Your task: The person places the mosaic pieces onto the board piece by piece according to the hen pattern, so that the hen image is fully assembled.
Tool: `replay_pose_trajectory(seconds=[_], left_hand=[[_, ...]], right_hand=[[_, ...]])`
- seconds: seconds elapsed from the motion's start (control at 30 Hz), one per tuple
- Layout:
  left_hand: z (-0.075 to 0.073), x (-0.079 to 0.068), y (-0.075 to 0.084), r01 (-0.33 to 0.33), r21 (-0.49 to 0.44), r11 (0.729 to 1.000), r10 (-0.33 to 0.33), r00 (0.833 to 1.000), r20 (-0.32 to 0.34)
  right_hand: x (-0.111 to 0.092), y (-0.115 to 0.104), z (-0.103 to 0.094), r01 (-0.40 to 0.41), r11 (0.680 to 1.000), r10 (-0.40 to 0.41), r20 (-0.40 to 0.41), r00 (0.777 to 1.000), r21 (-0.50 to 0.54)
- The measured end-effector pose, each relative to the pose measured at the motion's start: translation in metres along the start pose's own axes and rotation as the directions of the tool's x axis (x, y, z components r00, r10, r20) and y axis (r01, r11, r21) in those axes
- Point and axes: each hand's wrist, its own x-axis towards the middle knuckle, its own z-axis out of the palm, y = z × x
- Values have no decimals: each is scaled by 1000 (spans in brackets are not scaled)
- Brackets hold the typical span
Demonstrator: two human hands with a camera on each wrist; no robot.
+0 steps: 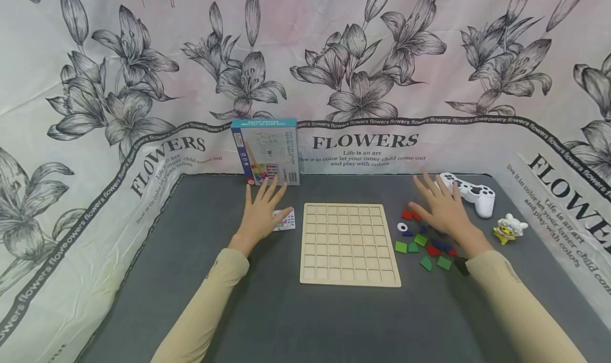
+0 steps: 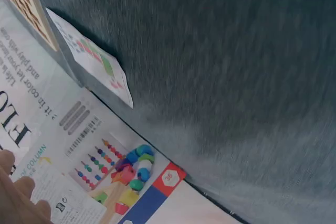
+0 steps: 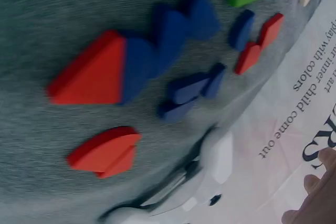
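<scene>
Head view: gridded board between hands, colored pieces near the right.

I have a dark grey table before me. A gridded board lies flat on it, a card just to the left, a box upright near the back edge. Rightward my cameras pick out scattered red, green and blue pieces, a ring, a controller and a figure.

Left-wrist view: cropped hand, cropped board
</scene>
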Motion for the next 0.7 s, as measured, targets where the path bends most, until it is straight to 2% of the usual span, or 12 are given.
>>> replay_pose_trajectory(seconds=[0.07, 0.23, 0.57, 0.7], left_hand=[[2, -5, 2, 8, -5, 1000, -8, 1000, 22], [7, -17, 7, 8, -65, 998, -7, 1000, 23], [19, -42, 17, -21, -172, 985, 22, 1000, 3], [18, -53, 24, -32, -196, 980, 37, 999, 21]], right_hand=[[-6, 3, 1, -1, 1000, 1, 8, 1000, 4], [-19, 12, 3, 9, 1000, -9, 15, 1000, -4], [-48, 30, 6, 45, 999, -44, -33, 998, 19], [-58, 37, 5, 48, 998, -46, -53, 998, 36]])
